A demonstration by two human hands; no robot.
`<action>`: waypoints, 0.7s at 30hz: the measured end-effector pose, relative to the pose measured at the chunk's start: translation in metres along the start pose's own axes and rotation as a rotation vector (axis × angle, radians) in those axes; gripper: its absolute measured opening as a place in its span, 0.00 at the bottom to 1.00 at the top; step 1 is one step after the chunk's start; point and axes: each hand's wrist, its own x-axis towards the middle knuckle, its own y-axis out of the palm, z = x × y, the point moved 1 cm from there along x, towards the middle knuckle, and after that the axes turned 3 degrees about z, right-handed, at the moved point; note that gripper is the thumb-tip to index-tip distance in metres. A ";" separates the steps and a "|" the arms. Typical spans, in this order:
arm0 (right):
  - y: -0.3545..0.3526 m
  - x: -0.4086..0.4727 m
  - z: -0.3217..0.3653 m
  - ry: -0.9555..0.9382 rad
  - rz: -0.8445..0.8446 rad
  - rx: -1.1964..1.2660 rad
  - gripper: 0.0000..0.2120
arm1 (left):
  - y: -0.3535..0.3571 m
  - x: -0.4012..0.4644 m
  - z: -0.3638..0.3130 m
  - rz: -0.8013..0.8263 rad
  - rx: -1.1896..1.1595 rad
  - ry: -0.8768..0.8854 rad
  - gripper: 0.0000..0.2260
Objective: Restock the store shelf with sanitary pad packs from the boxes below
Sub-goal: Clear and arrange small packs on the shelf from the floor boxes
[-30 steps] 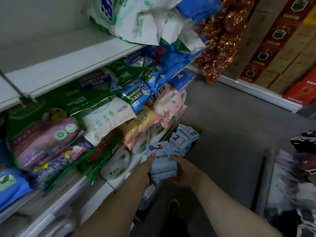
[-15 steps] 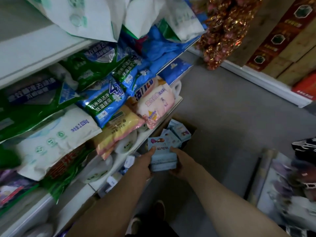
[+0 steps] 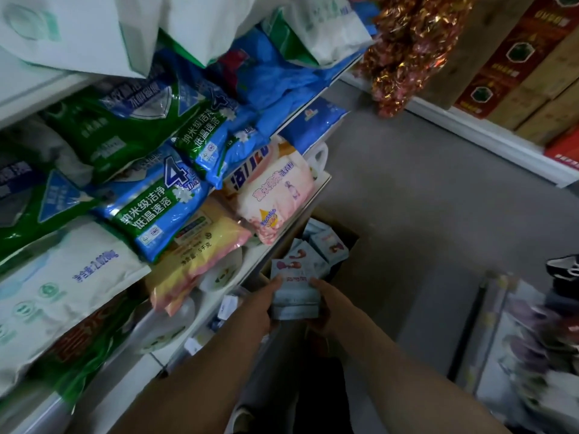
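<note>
The view has swung down the shelves; left hand (image 3: 261, 303) and right hand (image 3: 327, 305) clamp a stack of pad packs (image 3: 294, 292) sideways. Light, soft, slippery: squeeze flat sides.

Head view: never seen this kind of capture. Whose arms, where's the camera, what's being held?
No robot here: a person wears one camera on the head, looking down at their own arms. The left hand and right hand together grip a small stack of pale blue pad packs. Just beyond it an open cardboard box on the floor holds more of the same packs. On the left, store shelves carry big bags, such as a blue detergent bag and a pink bag.
</note>
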 end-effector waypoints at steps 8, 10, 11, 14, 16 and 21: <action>-0.025 0.059 0.086 0.061 -0.064 -0.199 0.28 | 0.065 0.065 -0.014 -0.121 -0.043 0.006 0.24; -0.037 0.071 0.110 0.107 -0.072 -0.243 0.25 | 0.087 0.082 -0.015 -0.122 -0.065 -0.021 0.29; -0.040 0.074 0.119 0.124 -0.079 -0.251 0.24 | 0.095 0.089 -0.016 -0.122 -0.074 -0.022 0.25; -0.058 0.101 0.147 0.127 -0.058 -0.250 0.25 | 0.121 0.115 -0.025 -0.129 -0.078 -0.051 0.19; -0.067 0.117 0.162 0.099 -0.019 -0.223 0.23 | 0.135 0.134 -0.032 -0.154 -0.076 -0.053 0.21; -0.081 0.153 0.190 0.028 0.006 -0.221 0.22 | 0.147 0.203 -0.037 -0.218 -0.011 -0.075 0.30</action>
